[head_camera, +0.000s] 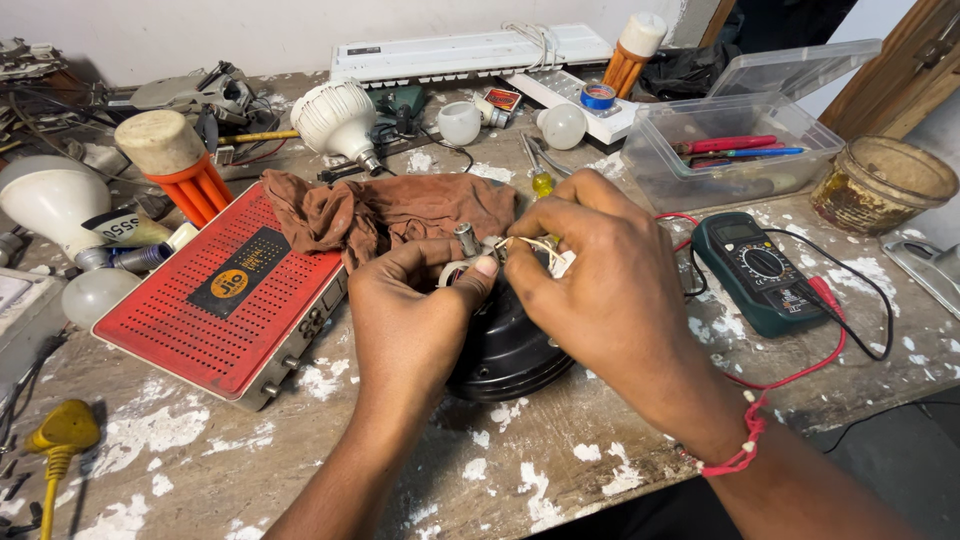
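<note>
Most of the black round motor (510, 350) is covered by the left hand (410, 320) and right hand (610, 290), so its top can't really be made out. The small metal part (467, 240) pinched at the fingers (480, 268) is too tiny to be identified, and the thin wires (535, 245) there are half hidden. The yellow plug (62, 430) is cut off at the bottom edge. The white bulb (50, 200) is clipped at the left edge. What's stored in the clear plastic box (740, 140) is blurred behind its wall.
</note>
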